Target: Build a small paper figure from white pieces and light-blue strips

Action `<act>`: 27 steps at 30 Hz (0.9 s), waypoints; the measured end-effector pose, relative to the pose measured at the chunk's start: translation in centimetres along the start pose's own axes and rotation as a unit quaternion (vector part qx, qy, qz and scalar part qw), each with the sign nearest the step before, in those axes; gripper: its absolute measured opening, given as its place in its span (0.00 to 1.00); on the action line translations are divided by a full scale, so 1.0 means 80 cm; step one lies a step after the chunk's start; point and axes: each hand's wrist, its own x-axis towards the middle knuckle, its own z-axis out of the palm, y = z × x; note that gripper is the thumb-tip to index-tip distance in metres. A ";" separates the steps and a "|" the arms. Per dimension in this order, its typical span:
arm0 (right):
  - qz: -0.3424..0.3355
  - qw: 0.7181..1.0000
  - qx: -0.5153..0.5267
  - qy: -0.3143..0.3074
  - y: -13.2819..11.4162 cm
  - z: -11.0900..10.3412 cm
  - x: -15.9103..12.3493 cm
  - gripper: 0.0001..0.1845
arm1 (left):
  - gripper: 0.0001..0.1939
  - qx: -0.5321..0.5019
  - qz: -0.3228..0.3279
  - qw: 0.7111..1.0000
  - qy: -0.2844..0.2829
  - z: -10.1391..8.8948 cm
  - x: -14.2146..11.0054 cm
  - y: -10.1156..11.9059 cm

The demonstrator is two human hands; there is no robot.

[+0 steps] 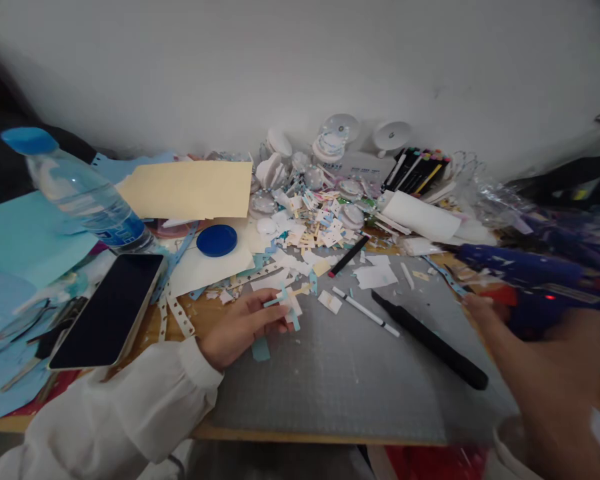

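Note:
My left hand (253,323) pinches small pieces of cut paper (293,305), white and pale blue, between thumb and fingers above the grey cutting mat (320,393). A blue paper scrap (261,348) shows just below those fingers. At the right edge, my right hand (555,367) is around the handle of a dark blue hot glue gun (525,267) with an orange-red trigger and a lit red light. Motion blurs this hand, and part of its grip is hidden. A black craft knife or pen-like tool (430,340) and a white pen (366,311) lie on the mat between my hands.
A water bottle (87,193), phone (110,310) and blue round lid (217,240) occupy the left. Heaped paper cutouts (320,220) and white round pieces (273,170) lie along the wall. Markers (420,170) stand behind a white roll (420,215). A black marker (349,256) rests near the heap.

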 end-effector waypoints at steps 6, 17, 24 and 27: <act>-0.086 0.989 0.075 -0.095 -0.066 0.066 -0.033 0.14 | 0.13 0.005 -0.014 1.000 0.019 -0.005 0.002 -0.012; -0.274 0.932 0.124 -0.205 -0.042 0.077 -0.071 0.08 | 0.09 -0.049 -0.071 0.996 -0.025 -0.003 0.000 -0.004; -0.268 0.924 0.103 -0.254 -0.029 0.074 -0.071 0.15 | 0.08 -0.082 -0.080 0.993 -0.029 -0.003 0.001 -0.003; -0.273 0.920 0.095 -0.263 -0.031 0.073 -0.070 0.14 | 0.07 -0.092 -0.071 0.993 -0.035 -0.003 0.000 -0.004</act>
